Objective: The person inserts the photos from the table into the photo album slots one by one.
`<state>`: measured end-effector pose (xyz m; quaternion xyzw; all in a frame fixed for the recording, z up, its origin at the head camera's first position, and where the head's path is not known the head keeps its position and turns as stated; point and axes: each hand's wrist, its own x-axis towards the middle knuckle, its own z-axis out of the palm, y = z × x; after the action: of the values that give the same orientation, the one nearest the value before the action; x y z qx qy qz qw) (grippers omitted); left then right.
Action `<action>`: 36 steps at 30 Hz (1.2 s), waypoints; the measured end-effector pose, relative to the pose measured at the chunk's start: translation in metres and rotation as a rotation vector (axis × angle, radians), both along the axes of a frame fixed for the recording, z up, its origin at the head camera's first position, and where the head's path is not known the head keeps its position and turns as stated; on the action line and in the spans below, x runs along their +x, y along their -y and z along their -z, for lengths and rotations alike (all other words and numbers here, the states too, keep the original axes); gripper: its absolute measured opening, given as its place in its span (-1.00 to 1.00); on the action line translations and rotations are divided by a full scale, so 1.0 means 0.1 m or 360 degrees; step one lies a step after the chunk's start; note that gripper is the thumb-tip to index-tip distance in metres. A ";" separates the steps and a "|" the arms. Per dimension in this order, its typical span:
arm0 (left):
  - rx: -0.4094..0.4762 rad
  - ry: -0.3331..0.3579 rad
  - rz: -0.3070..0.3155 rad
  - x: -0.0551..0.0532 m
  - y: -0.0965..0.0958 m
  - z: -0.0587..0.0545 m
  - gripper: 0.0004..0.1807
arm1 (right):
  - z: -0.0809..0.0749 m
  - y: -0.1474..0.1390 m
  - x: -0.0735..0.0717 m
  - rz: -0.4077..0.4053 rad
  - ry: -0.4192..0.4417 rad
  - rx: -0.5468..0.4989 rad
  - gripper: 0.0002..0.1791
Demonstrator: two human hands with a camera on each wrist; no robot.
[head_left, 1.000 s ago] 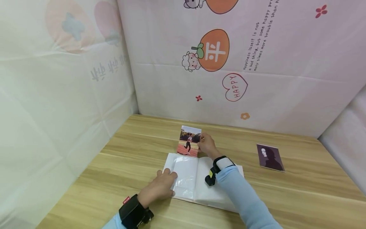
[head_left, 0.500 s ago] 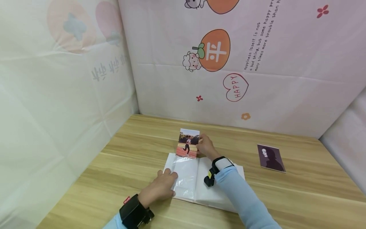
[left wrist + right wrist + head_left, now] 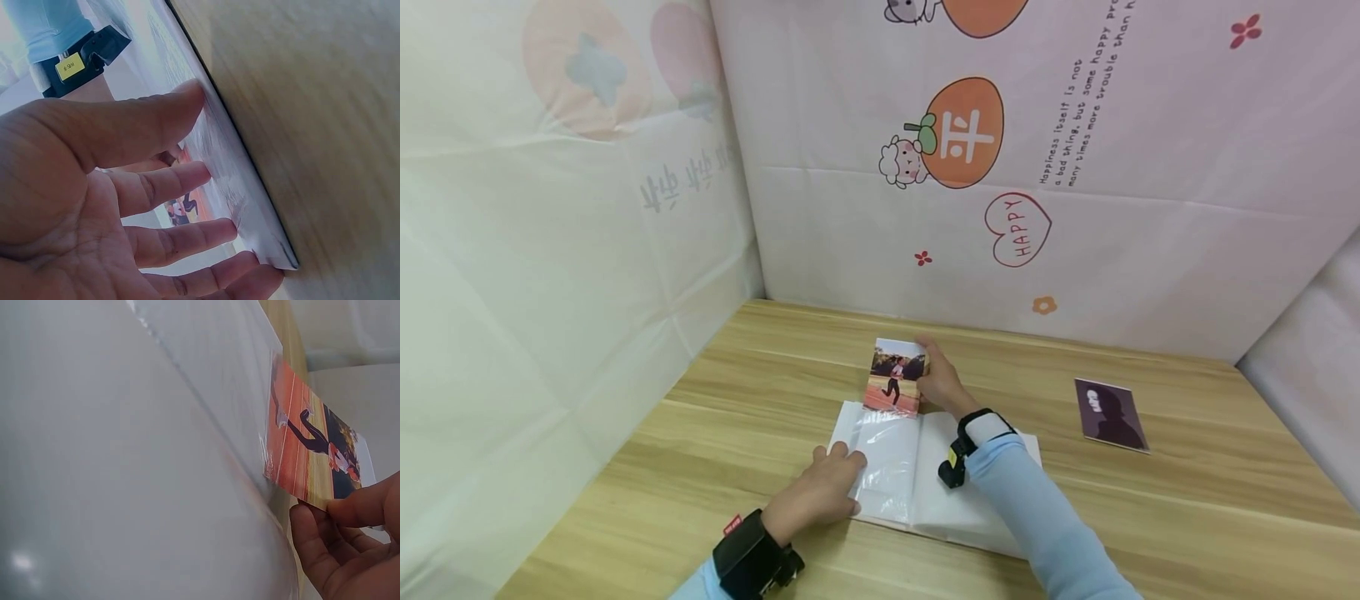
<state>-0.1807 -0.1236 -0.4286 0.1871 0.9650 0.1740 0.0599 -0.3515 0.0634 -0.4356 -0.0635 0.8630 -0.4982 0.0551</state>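
A photo album point(image 3: 880, 475) lies spread on the table with clear plastic sleeves on its pages. My right hand point(image 3: 944, 382) pinches the right edge of a photo point(image 3: 895, 375) of a runner on a red track. In the right wrist view, thumb and fingers grip that photo point(image 3: 315, 440) by its side, and its lower edge is at the mouth of the sleeve point(image 3: 212, 369). My left hand point(image 3: 823, 485) rests on the album's left page, fingers extended. The left wrist view shows its fingertips point(image 3: 199, 172) along the page edge.
A second photo point(image 3: 1111, 414), dark with a silhouette and a pale face, lies on the wooden table point(image 3: 715, 433) to the right of the album. Printed cloth walls point(image 3: 850, 208) stand behind and at both sides of the table.
The right hand has brought the runner photo slightly down toward the album, so its lower edge now overlaps the sleeve's mouth. The left hand has stayed in place.
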 end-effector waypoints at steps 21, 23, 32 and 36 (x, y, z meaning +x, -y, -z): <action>0.0002 -0.0009 0.0018 0.01 0.01 -0.02 -0.51 | -0.03 -0.02 0.05 -0.0047 0.0072 -0.0044 -0.23; 0.0004 -0.0018 0.0024 0.01 0.01 -0.02 -0.51 | -0.02 -0.03 0.05 -0.0062 0.0100 -0.0043 -0.25; 0.0004 -0.0017 0.0019 0.01 0.01 -0.02 -0.52 | -0.01 -0.03 0.08 -0.0050 0.0133 0.0026 -0.45; 0.0011 -0.0020 0.0019 0.01 0.01 -0.03 -0.53 | 0.01 -0.03 0.07 -0.0065 0.0133 0.0093 -0.58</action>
<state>-0.1792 -0.1243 -0.4259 0.1943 0.9635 0.1758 0.0542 -0.3443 0.0662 -0.4364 -0.0585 0.8727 -0.4738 0.1030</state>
